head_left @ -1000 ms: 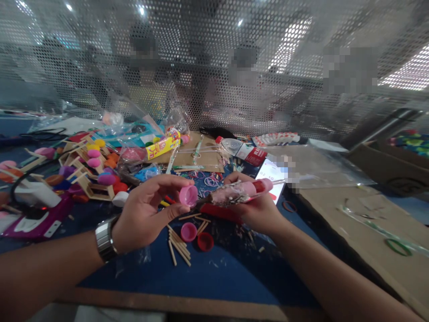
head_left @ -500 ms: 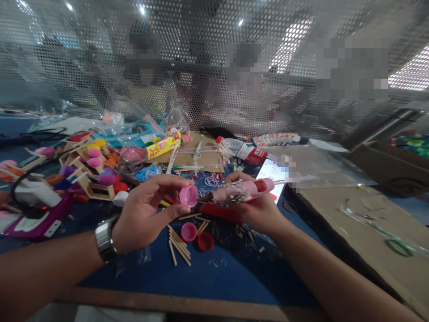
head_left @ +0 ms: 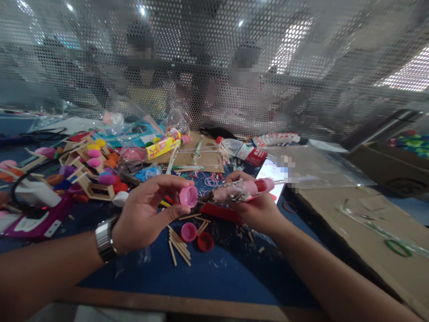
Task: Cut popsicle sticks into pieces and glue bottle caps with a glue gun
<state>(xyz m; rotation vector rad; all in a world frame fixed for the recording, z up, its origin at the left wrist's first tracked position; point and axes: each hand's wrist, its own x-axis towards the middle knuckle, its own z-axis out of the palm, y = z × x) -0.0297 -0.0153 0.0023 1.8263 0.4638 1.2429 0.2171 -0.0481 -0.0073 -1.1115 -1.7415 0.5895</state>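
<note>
Between thumb and fingers, my left hand [head_left: 144,214] pinches a pink bottle cap [head_left: 188,197], its hollow side turned toward the right. My right hand [head_left: 256,212] is wrapped round a glue gun [head_left: 231,192] with a pink and red body smeared with dried glue. The gun's dark nozzle points left and is close to the cap's rim; whether they touch I cannot tell. Below the hands, a second pink cap [head_left: 189,232] and a red cap [head_left: 205,242] lie on the blue table beside several thin wooden sticks [head_left: 179,246].
Wooden frames with coloured caps [head_left: 100,185] crowd the left, near a purple power strip [head_left: 38,219]. Behind the hands lie a plastic bottle [head_left: 244,151], a yellow packet [head_left: 164,145] and a lit phone [head_left: 271,174]. Cardboard [head_left: 351,223] covers the right. People sit behind a perforated metal screen [head_left: 201,89].
Both hands, the cap and the glue gun hold almost the same positions. Behind the screen, the people have shifted slightly.
</note>
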